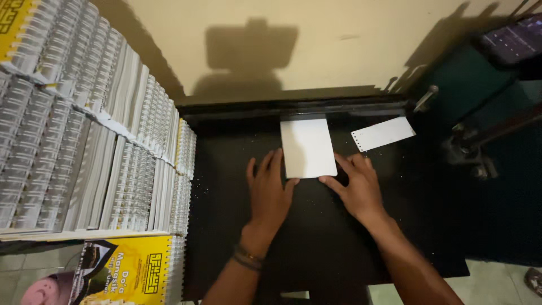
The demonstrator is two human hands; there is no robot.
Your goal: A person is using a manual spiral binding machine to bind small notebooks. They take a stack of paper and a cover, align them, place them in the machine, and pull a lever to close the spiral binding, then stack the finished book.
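White sheet (307, 148) between both hands; punched sheet (383, 134) right; spiral booklets (84, 130) left

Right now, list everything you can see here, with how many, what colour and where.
white sheet stack: one, white, centre of the machine bed, far edge under the black bar
punched sheet: one, white with a row of holes along its left edge, right of the stack
machine bed: one, black, flecked with white bits, centre
lever: one, grey metal, far right of the bed
spiral-bound booklets: many, white spirals, stacked at left
yellow booklet: one, yellow cover, bottom left
wall: cream, behind
bracelet: dark, left wrist
hands: left hand flat beside the stack's left edge; right hand at its lower right corner
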